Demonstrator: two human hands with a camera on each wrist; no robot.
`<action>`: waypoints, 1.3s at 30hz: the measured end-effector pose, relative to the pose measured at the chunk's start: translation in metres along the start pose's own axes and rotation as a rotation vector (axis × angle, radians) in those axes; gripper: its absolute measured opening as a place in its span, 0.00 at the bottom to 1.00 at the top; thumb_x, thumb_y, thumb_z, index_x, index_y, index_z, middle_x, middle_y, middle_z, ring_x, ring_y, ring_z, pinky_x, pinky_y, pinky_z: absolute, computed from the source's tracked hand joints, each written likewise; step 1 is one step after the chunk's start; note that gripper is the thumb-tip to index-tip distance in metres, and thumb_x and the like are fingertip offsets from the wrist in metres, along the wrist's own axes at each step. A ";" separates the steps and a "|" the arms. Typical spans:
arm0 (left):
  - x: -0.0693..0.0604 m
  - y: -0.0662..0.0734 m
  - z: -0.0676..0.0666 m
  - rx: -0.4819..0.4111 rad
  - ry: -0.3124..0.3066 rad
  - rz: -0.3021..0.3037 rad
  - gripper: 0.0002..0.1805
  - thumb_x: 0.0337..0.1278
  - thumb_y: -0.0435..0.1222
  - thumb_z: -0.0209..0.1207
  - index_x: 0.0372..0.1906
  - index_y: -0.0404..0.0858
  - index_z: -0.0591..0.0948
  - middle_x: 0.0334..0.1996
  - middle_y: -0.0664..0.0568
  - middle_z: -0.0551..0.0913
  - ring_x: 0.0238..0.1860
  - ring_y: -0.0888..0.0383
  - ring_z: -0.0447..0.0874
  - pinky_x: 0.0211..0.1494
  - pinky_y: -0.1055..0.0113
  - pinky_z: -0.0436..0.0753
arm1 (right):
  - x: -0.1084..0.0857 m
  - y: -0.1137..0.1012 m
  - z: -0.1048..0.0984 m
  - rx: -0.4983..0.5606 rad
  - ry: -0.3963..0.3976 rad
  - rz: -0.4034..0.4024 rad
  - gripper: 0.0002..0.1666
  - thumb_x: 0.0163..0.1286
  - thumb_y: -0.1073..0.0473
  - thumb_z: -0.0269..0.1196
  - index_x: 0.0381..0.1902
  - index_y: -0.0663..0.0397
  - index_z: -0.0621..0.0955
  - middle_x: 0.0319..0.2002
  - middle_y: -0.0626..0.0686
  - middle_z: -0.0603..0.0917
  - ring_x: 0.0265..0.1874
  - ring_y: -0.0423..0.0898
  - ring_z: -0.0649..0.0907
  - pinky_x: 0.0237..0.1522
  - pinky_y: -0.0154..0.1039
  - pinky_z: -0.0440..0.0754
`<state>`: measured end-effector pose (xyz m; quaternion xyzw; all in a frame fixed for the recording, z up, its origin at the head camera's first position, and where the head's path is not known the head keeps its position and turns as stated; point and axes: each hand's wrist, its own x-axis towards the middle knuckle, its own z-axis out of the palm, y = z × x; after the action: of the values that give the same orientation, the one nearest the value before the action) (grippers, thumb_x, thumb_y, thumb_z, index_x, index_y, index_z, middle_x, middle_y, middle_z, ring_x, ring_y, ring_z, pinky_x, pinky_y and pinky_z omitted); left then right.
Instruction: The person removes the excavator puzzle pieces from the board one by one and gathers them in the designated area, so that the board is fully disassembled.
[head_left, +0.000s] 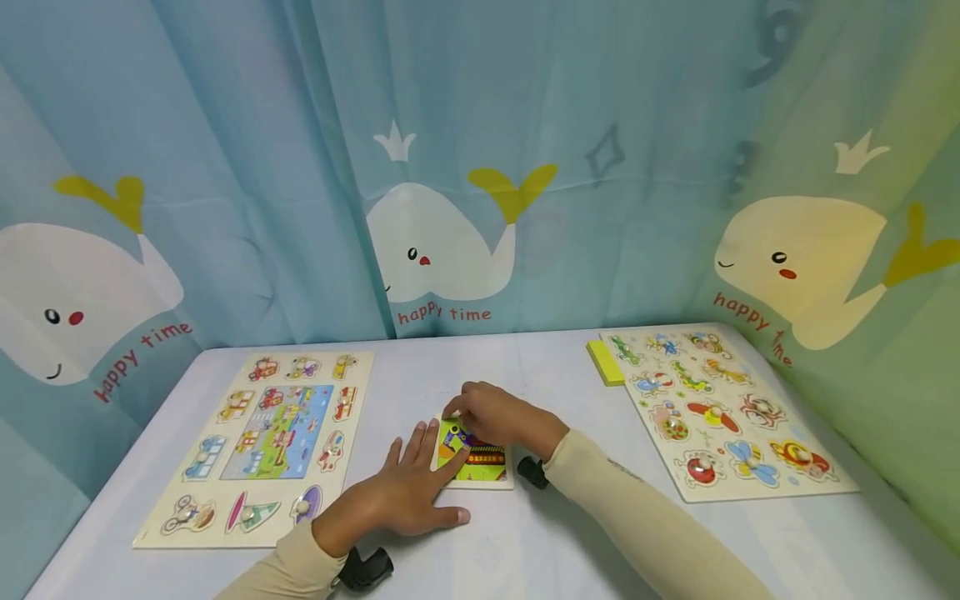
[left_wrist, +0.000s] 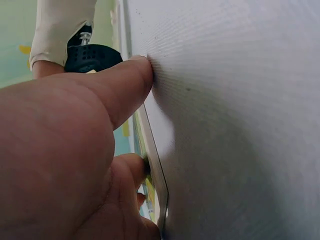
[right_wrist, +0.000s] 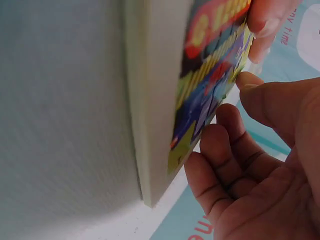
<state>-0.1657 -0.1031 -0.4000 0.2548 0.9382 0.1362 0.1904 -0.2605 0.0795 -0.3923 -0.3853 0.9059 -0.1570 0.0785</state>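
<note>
A small picture puzzle (head_left: 487, 461) with a pale frame and a bright yellow, purple and red picture lies flat on the white table in the head view. My left hand (head_left: 408, 483) spreads over its left side with straight fingers, some touching the picture; the thumb rests on the table in front of it. Above the puzzle's upper left part, my right hand (head_left: 495, 414) bends its fingers down. The right wrist view shows its curled fingertips (right_wrist: 215, 137) and thumb at the picture's edge on the puzzle (right_wrist: 200, 90). Whether they pinch a loose piece is hidden.
A large vehicle peg board (head_left: 217, 517) lies on the left of the table. An insect peg board (head_left: 712, 492) lies on the right, a yellow block (head_left: 605, 362) beside its upper left corner. A blue whale-print curtain (head_left: 442, 150) hangs behind.
</note>
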 end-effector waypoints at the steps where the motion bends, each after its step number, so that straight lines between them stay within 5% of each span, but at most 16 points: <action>1: 0.000 0.000 0.000 0.001 0.004 -0.002 0.45 0.58 0.65 0.53 0.77 0.49 0.58 0.76 0.34 0.35 0.75 0.37 0.29 0.68 0.36 0.38 | 0.001 -0.001 0.000 -0.008 -0.006 0.012 0.16 0.71 0.68 0.58 0.51 0.51 0.85 0.38 0.49 0.80 0.38 0.42 0.77 0.49 0.38 0.77; 14: 0.001 0.001 0.001 0.025 0.018 -0.019 0.45 0.58 0.65 0.54 0.76 0.51 0.58 0.76 0.35 0.36 0.74 0.35 0.28 0.68 0.35 0.37 | 0.006 -0.005 0.000 -0.111 -0.074 0.064 0.22 0.66 0.68 0.65 0.54 0.40 0.82 0.44 0.48 0.77 0.41 0.43 0.77 0.53 0.39 0.77; 22: 0.000 0.000 0.002 0.040 0.024 -0.015 0.45 0.58 0.66 0.53 0.76 0.50 0.58 0.76 0.35 0.36 0.74 0.36 0.28 0.68 0.35 0.35 | 0.013 -0.011 0.003 -0.202 -0.105 0.092 0.20 0.65 0.65 0.66 0.51 0.36 0.78 0.46 0.50 0.74 0.35 0.45 0.79 0.44 0.40 0.81; 29: 0.000 0.001 0.003 0.030 0.016 -0.002 0.45 0.59 0.65 0.53 0.76 0.48 0.59 0.76 0.35 0.35 0.74 0.37 0.28 0.68 0.35 0.36 | 0.015 -0.008 0.004 -0.109 -0.039 0.052 0.06 0.70 0.60 0.60 0.42 0.43 0.78 0.38 0.46 0.75 0.35 0.42 0.77 0.46 0.37 0.78; 39: 0.002 0.001 0.003 0.028 0.038 0.011 0.45 0.59 0.64 0.54 0.76 0.47 0.59 0.75 0.34 0.39 0.74 0.37 0.29 0.68 0.34 0.37 | 0.012 -0.001 -0.001 0.185 0.017 0.014 0.06 0.67 0.66 0.61 0.41 0.53 0.81 0.28 0.44 0.76 0.29 0.41 0.75 0.35 0.34 0.76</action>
<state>-0.1655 -0.1010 -0.4026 0.2597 0.9422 0.1290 0.1680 -0.2683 0.0699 -0.3911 -0.3686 0.8909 -0.2427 0.1072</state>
